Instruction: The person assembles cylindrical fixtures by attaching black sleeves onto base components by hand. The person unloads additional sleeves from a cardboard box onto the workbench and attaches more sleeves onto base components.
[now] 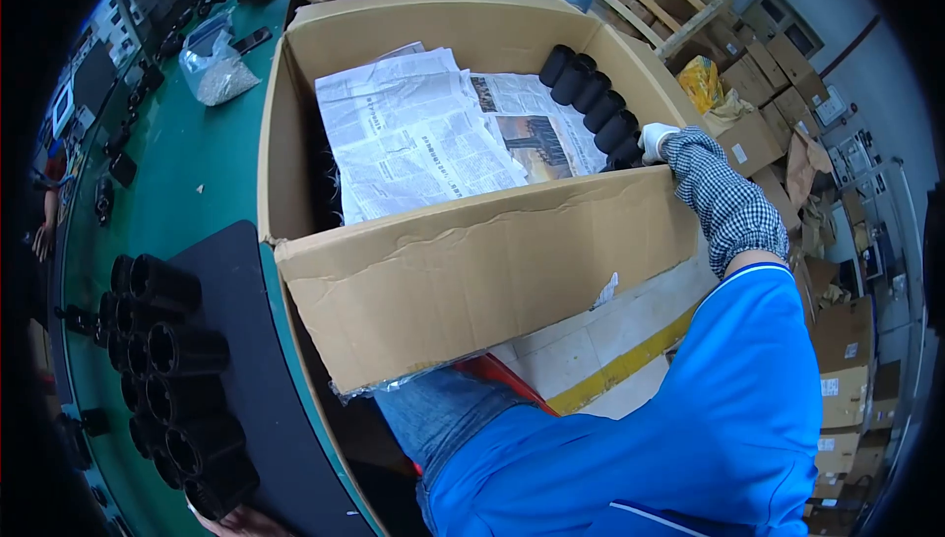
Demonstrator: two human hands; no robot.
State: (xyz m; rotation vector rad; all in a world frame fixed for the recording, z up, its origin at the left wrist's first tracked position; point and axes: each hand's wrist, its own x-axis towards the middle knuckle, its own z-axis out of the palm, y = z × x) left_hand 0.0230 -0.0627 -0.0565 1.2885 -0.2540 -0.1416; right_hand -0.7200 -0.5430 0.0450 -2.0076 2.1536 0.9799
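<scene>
Sitting beside, perhaps against, the right fingers (651, 146) are black cylinders (594, 93).

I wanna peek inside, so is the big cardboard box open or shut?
Open: nothing covers the top of the cardboard box, and newspapers and black cylinders show inside.

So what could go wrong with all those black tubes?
The stacked black tubes on the dark mat might tumble if the left hand, down at the near end of the stack, bumps them. Inside the cardboard box, the right hand could nudge the row of black tubes out of line. The loose newspaper sheets might slide or crumple too.
</scene>
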